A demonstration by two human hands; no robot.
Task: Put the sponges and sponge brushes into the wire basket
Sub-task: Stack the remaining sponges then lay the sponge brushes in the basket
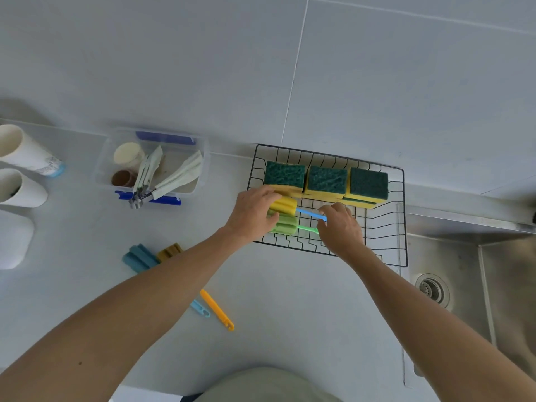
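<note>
Three sponges lined up in basket. Left hand gripping yellow brush, right hand pinching handles, green brush alongside. Blue brush, orange brush waiting on tabletop.

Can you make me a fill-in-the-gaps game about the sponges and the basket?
1. The basket holds ____ green-topped sponges in a row.
2. The brush under the left hand with a yellow head has a ____ handle.
3. The metal sink lies to the ____ of the basket.

Missing words: three; blue; right
</note>
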